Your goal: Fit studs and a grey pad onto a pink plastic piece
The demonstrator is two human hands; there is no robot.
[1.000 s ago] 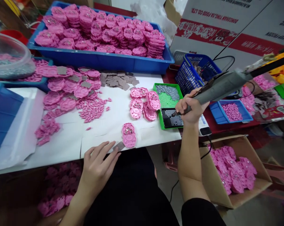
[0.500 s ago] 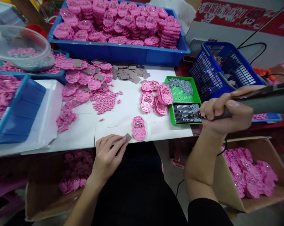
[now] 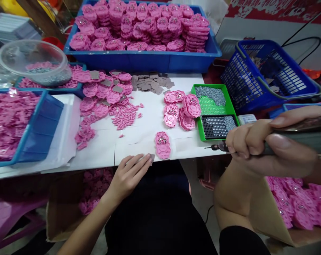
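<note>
My left hand (image 3: 132, 173) rests at the table's front edge with its fingertips on a small grey plate (image 3: 152, 158). Just to the right of that plate lies a pink plastic piece (image 3: 162, 146) with shiny metal parts. My right hand (image 3: 266, 145) is closed round a dark electric screwdriver (image 3: 290, 140), whose bit points left over the table edge. Behind the bit sits a green tray (image 3: 210, 102) of small screws, with a black perforated holder (image 3: 216, 127) in its front part. Several more pink pieces (image 3: 171, 115) lie left of the tray.
A blue bin (image 3: 150, 62) of stacked pink pieces stands at the back. Loose grey plates (image 3: 151, 83) and small pink parts (image 3: 124, 115) lie mid-table. A blue basket (image 3: 282, 92) is at right, a blue box (image 3: 43, 124) at left, and cardboard boxes stand below.
My right hand has drawn the screwdriver toward me, so its bit has left the black holder and is in front of the tray. The view has shifted slightly left.
</note>
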